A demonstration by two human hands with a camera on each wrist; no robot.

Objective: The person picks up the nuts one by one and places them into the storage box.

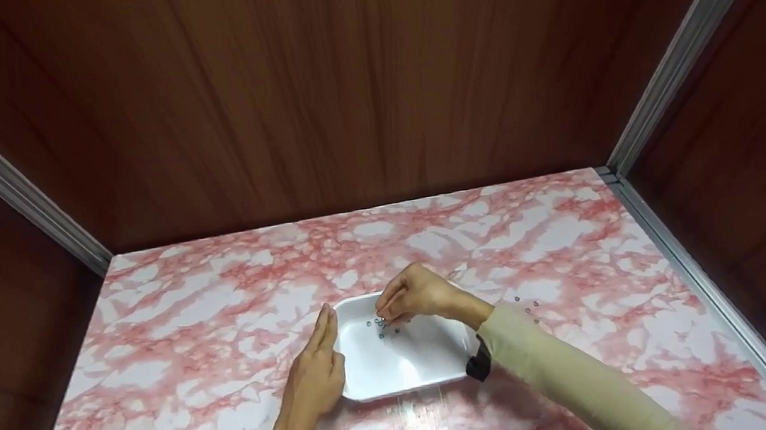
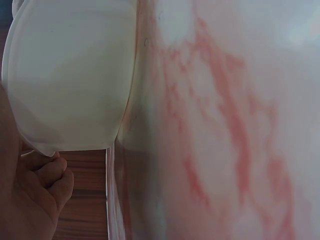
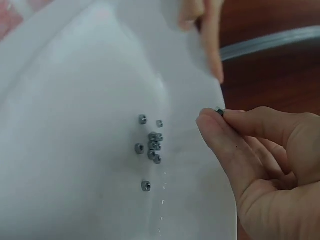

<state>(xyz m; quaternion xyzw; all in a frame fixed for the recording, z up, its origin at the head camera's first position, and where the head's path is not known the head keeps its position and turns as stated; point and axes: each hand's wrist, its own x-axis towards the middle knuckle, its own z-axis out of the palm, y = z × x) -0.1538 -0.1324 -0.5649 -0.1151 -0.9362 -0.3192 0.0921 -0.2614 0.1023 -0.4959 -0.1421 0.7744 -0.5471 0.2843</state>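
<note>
Right hand pinched small nut above white tray. Left hand, fingers straight, steadied tray's left rim. Nuts clustered inside tray. Risk: loose pinch, nut bouncing beyond rim onto table.

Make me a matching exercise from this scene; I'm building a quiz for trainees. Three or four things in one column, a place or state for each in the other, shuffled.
Things:
1. right hand
2. left hand
3. white tray
4. loose nuts

Places or states:
a. lie on the marble-patterned table, right of the tray
b. pinches a small nut over the tray
c. fingers straight, against the tray's left edge
d. holds a cluster of nuts

Pairs: 1-b, 2-c, 3-d, 4-a
</note>
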